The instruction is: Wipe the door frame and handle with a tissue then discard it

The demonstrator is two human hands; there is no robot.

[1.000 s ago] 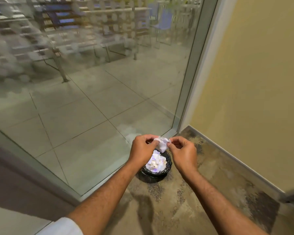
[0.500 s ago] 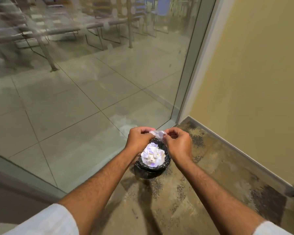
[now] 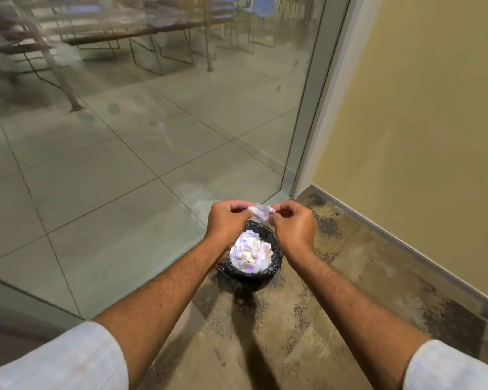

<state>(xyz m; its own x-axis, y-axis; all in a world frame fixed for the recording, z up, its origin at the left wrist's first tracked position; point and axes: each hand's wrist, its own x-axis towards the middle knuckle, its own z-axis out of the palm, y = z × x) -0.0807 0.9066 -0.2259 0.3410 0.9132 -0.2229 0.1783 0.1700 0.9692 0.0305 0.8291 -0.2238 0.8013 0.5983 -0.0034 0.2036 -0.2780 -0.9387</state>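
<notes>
A small crumpled white tissue (image 3: 261,211) is pinched between my left hand (image 3: 228,220) and my right hand (image 3: 292,226), both held together just above a small round bin. The bin (image 3: 275,261) has a black liner and sits on the floor by the glass, filled with several crumpled white tissues (image 3: 250,254). The grey metal frame (image 3: 312,108) of the glass panel rises behind the hands, to the right of centre. No handle is in view.
A large glass panel (image 3: 138,136) fills the left side, with tiled floor, tables and chairs behind it. A yellow wall (image 3: 420,122) with a grey skirting (image 3: 392,237) closes the right. The floor under me is mottled brown carpet (image 3: 321,319).
The view has tilted down and closer, so more of my arms and sleeves show. My hands keep holding the tissue above the bin, working it slightly between the fingers.
</notes>
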